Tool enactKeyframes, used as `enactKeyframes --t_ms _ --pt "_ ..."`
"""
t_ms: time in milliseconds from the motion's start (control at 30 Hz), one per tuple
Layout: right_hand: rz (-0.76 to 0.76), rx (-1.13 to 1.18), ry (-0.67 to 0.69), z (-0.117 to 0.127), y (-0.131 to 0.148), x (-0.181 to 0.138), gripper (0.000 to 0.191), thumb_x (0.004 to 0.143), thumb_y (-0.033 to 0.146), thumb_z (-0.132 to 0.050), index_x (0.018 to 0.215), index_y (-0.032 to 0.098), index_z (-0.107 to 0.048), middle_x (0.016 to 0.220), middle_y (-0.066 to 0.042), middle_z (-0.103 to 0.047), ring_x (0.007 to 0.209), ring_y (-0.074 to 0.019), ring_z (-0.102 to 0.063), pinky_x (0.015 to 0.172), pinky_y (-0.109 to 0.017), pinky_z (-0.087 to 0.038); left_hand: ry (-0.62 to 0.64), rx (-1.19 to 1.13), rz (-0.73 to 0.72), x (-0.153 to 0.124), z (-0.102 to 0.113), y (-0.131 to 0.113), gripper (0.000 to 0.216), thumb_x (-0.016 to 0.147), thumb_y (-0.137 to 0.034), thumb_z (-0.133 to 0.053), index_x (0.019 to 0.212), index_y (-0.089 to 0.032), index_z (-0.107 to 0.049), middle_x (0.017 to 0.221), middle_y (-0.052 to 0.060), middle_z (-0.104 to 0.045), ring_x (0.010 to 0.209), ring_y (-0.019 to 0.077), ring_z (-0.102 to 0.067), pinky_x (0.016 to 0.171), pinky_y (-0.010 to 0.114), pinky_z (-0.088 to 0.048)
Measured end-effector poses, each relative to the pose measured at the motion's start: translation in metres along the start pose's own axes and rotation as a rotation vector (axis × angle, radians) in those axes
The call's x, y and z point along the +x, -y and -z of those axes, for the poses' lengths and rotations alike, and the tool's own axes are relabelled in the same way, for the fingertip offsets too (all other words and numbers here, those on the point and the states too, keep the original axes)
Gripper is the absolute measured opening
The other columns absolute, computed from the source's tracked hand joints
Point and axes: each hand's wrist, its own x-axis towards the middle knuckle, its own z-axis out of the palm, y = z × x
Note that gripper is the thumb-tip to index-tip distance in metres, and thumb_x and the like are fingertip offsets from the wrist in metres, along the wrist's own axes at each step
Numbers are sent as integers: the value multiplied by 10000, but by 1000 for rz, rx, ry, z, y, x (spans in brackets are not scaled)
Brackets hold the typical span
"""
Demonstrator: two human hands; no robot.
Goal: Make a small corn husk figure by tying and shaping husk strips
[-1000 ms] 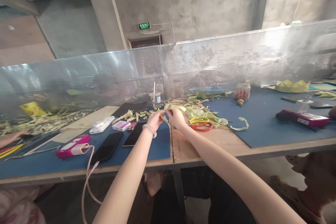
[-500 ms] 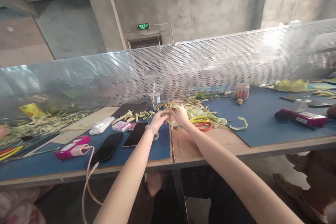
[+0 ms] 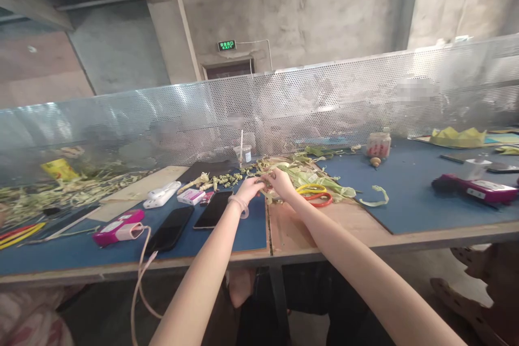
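My left hand (image 3: pixel 248 190), with a pale ring on its wrist, is closed in a pinch above the seam between the two boards. Close against it, my right hand (image 3: pixel 281 184) is pinching too, and the fingertips of both meet on a small piece of plant strip, mostly hidden by the fingers. Loose pale green corn husks (image 3: pixel 332 186) lie behind and to the right of my hands. Scissors with yellow and red handles (image 3: pixel 322 198) rest by my right forearm. Small knotted husk pieces (image 3: pixel 227 180) lie to the left.
Left of my hands are a tablet (image 3: pixel 213 210), a black phone (image 3: pixel 170 228), a white-and-purple box (image 3: pixel 191 197) and a magenta device (image 3: pixel 118 228) with a cable. A plastic cup (image 3: pixel 244 154) with a straw stands behind, before a perforated metal screen (image 3: pixel 194 113). A jar (image 3: pixel 378 146) stands right.
The view has shifted slightly, so everything sits a little lower and further right. Both hands stay together at the same spot, with only small finger movements.
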Motion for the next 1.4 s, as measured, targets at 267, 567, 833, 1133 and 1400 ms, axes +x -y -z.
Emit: enactKeyframes --t_ms 267,567,833,1133,1400 --pt "-19 -59 52 4 -1 0 321 709 473 -601 541 203 -557 461 36 -502 491 -126 -451 512 -229 -298 55 -284 84 -10 -6 -11 97 653 -177 -627 728 -134 -671 671 41 -652 581 107 -553 568 224 -422" --pt "-35 21 42 8 6 -3 388 789 490 -503 546 192 -552 459 26 -522 471 -119 -451 513 -231 -310 10 -253 48 -6 -1 -5 204 596 -269 -744 720 -136 -653 657 23 -612 606 109 -537 551 215 -403" --pt "-445 682 -8 7 13 -2 358 791 474 -514 709 156 -654 808 -71 -681 664 -146 -602 612 -244 -453 -128 -258 41 -1 2 -2 193 638 -285 -690 755 -134 -661 660 31 -632 604 107 -545 537 201 -372" --pt "-436 1092 -128 12 4 5 104 671 257 -685 707 170 -641 763 -14 -663 619 -90 -571 592 -211 -450 -217 -315 94 -3 2 -5 130 651 -247 -665 714 -134 -670 632 29 -637 580 101 -545 508 192 -364" --pt "-305 1183 -80 10 6 6 257 619 197 -723 815 183 -558 675 0 -650 681 -136 -630 621 -248 -465 -113 -115 24 2 3 2 180 654 -298 -686 716 -130 -670 639 33 -646 556 100 -539 489 196 -358"
